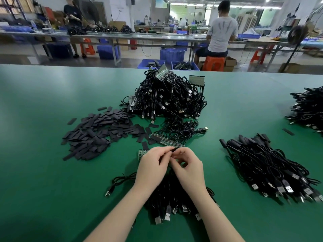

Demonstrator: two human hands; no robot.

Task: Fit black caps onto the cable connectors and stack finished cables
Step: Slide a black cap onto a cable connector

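Both hands meet over the middle of the green desk [43,172], close together and touching at the fingertips. The left hand [152,167] and the right hand [188,166] each pinch a small black cap [174,149] between curled fingers, held just above a loose bundle of black cables [167,194] whose USB plugs fan out toward the near edge of the desk. How far the cap sits on its connector I cannot tell; the fingers hide it.

Just beyond the hands lies a strip of connector boards [166,141] with thin wires running off it, and a second small board [142,153] pokes out beside the left hand's knuckles. To the left spreads a flat heap of black caps [97,133], many overlapping, a few strays lying apart. Behind the strip rises a big tangled pile of cables [167,96], with more board strips sticking out on top.

To the right, the finished cables [272,166] lie stacked roughly parallel, capped ends away, USB plugs toward the near right corner. Another cable pile [307,109] sits at the far right edge.

No readable writing or brand shows on anything here; the plugs and boards are too small and blurred.

Past the desk, a seated person [220,32] on an orange stool [213,62] faces a long bench, blue crates [172,55] stand on the floor, and another person [73,18] stands at the far left.
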